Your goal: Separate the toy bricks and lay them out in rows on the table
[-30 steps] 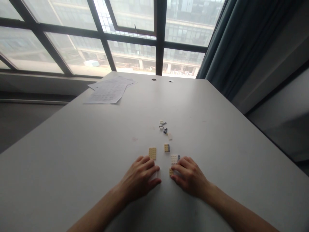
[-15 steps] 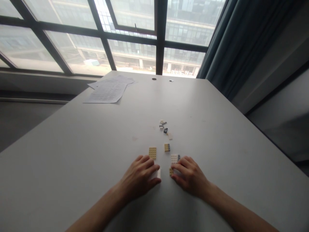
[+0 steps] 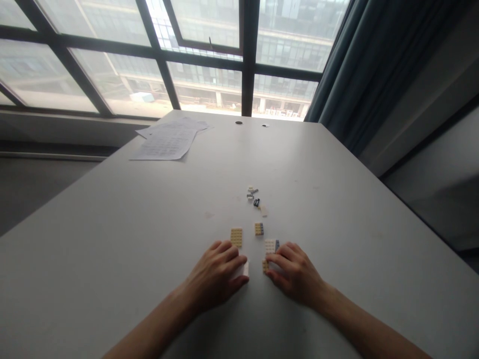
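Gripping a white block [image 3: 246, 269] in my left hand [image 3: 217, 271], a tan block [image 3: 265, 266] in my right hand [image 3: 296, 271].
Light, even side pinches seem best; the tan block sits apart at the white block's three o'clock.

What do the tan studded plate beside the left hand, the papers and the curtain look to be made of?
Tan studded plate: probably matte plastic, given its moulded studs.
Papers: plain paper, thin with a curling edge and print.
Curtain: likely dull woven fabric, hanging in soft folds.
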A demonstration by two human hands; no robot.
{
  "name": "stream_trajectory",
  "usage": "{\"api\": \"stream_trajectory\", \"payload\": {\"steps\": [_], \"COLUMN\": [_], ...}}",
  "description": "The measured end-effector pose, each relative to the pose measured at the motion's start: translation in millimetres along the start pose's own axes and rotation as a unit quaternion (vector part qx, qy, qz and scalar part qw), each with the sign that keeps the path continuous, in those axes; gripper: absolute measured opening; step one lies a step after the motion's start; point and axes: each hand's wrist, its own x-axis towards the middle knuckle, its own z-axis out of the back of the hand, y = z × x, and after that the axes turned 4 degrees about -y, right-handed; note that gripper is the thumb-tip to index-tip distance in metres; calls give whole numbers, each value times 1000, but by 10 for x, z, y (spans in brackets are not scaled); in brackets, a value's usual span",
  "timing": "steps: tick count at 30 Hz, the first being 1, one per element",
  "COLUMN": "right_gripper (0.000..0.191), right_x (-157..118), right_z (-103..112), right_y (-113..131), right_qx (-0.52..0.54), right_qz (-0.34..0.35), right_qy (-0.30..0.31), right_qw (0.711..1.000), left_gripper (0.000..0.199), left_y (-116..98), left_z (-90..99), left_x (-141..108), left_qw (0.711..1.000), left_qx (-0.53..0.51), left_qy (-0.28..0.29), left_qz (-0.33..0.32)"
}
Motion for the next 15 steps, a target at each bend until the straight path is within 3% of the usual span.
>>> {"api": "stream_trajectory", "payload": {"steps": [9, 15], "right_gripper": [18, 19], "right_x": [22, 324], "right_z": [27, 177], "right_y": [-16, -314], "right_qx": [16, 33], "right_qz": [-9, -79], "right_qy": [-34, -57], "right_qw": [999, 995], "left_gripper": [17, 18], "left_y": [9, 8], "left_z": [-21, -21], "left_x": [-9, 0], "left_qw": [1000, 1000], "left_qx": [-6, -10], "left_qy": [-7, -13], "left_qz": [-5, -9]}}
